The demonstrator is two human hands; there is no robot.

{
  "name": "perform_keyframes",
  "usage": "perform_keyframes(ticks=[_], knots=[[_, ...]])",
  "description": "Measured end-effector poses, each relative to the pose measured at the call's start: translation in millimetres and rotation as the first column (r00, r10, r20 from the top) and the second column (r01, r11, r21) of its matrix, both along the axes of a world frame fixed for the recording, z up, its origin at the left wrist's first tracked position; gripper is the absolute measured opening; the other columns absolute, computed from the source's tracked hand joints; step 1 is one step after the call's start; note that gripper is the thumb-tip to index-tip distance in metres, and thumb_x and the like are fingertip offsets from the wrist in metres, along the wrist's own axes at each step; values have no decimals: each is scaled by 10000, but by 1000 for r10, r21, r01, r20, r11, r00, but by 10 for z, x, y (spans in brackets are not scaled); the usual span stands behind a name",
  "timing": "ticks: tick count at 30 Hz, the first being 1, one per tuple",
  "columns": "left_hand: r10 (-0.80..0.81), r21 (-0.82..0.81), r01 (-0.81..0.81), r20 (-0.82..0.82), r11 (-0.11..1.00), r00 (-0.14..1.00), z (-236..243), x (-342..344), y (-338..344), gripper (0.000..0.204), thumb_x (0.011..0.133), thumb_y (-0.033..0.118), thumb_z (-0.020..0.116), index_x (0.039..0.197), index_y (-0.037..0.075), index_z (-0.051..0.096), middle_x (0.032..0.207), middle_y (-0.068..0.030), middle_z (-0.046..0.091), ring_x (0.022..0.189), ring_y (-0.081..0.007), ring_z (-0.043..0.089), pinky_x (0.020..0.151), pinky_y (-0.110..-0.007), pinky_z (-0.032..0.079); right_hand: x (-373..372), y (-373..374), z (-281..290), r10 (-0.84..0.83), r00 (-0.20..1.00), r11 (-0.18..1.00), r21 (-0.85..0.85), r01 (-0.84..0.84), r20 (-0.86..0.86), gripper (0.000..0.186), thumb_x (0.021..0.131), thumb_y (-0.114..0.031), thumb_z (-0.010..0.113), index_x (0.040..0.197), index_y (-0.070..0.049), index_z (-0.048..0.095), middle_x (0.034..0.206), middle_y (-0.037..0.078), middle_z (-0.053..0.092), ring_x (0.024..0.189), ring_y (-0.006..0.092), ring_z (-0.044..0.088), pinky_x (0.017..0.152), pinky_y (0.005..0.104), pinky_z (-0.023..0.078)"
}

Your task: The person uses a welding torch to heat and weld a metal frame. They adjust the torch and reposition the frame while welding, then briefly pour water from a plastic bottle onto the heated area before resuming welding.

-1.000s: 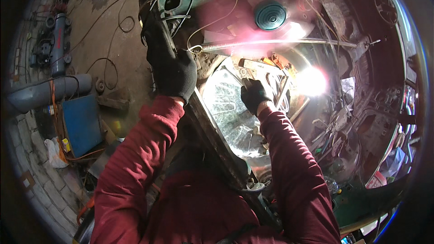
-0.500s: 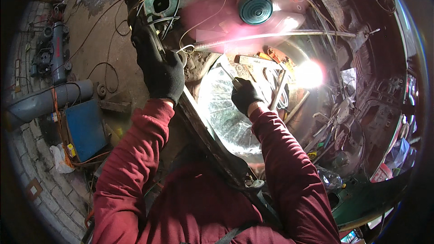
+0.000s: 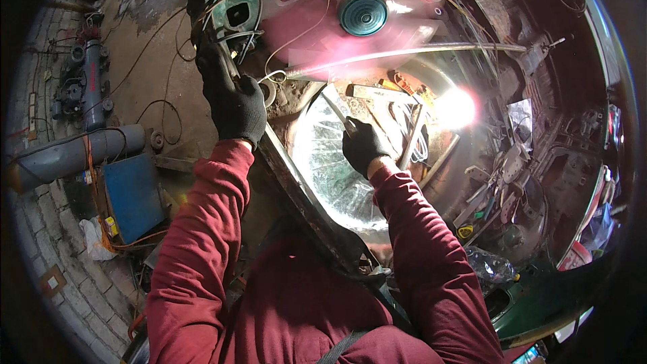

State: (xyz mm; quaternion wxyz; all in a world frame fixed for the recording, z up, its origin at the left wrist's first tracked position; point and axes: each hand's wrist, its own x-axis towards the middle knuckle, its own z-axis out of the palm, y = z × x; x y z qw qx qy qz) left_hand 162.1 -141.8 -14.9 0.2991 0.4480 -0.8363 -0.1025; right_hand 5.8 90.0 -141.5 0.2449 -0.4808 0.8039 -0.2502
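My left hand (image 3: 237,111), in a black glove, is closed around the dark edge (image 3: 219,61) of the car body. Its fingertips are partly hidden. My right hand (image 3: 364,145), also gloved, grips a tool with a flat, pale metal blade (image 3: 335,104); the handle is mostly covered by my fingers. The blade points up and left over a round, crinkled silvery surface (image 3: 330,168) in strong light. Whether the blade touches it I cannot tell. A flat bar (image 3: 381,93), orange-handled tools and a coil of white cable (image 3: 419,141) lie just beyond my right hand.
A glaring lamp (image 3: 455,108) shines right of my right hand. A metal rod (image 3: 431,49) spans the bay below a green round cap (image 3: 362,13). Metal parts and a plastic bottle (image 3: 490,265) lie at right. A grey cylinder (image 3: 81,155) and blue panel (image 3: 133,197) stand at left.
The view has shifted slightly, so the bay appears a little further left. Both hands keep their holds, and the right hand with its tool has barely moved.
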Motion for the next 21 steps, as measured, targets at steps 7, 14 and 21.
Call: perform_keyframes(ticks=[7,14,21], knots=[[9,21,-9,1,1000,1000,18,-8,72,760,961,87,555,1651,-37,262,1678,-316,310,1578,-497,245,1303,-535,239,-35,-96,-164,-96,981,976,210,59,170,379,941,-160,563,1291,-76,684,1269,252,687,1168,444,656,1008,501,533],[4,54,-4,5,999,1000,16,24,49,726,943,63,511,1631,-46,307,1658,-336,334,1574,-495,264,1311,-529,229,2,-243,-58,82,995,975,204,-91,53,426,943,-139,509,1317,-97,708,1306,252,685,1203,406,659,1045,488,532],[-21,87,23,-29,996,999,17,17,-13,726,940,40,509,1631,-51,305,1675,-329,313,1589,-468,251,1319,-512,218,-70,45,-148,-35,998,990,-131,42,55,199,946,-152,552,1062,-66,688,991,263,718,899,480,695,792,519,572]])
